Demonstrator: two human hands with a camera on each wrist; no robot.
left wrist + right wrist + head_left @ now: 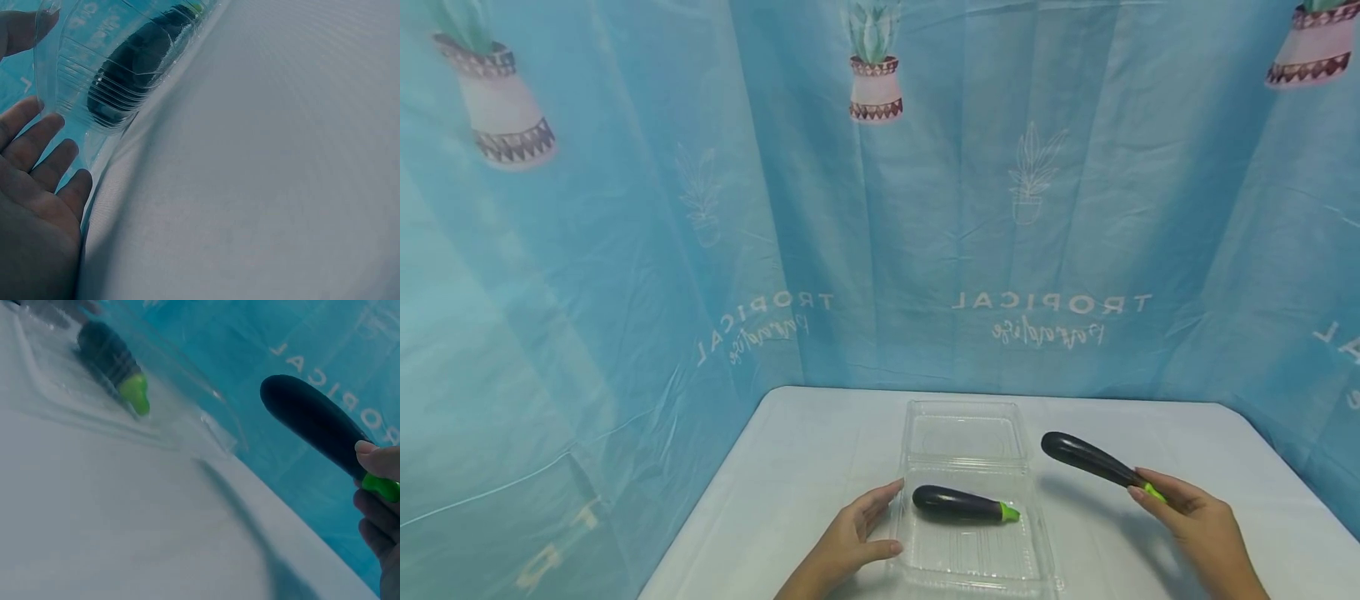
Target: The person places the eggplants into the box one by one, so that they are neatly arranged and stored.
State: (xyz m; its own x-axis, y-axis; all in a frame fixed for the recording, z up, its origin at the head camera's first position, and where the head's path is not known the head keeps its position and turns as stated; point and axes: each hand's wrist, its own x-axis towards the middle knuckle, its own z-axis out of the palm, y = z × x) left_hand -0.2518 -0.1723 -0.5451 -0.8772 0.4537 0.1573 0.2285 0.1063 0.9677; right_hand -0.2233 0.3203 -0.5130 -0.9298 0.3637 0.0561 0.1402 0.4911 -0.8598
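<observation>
One eggplant [1086, 457] pinched in right hand [1202, 518] above table [820, 433].

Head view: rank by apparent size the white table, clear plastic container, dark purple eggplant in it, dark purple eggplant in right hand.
1. White table
2. Clear container
Unranked: contained eggplant and held eggplant. The held one looks longer but is lifted and may be nearer the camera.

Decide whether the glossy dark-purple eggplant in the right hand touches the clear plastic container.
Apart: the head view shows white tabletop between the held eggplant and the container; the right wrist view shows blue printed curtain between them.
</observation>
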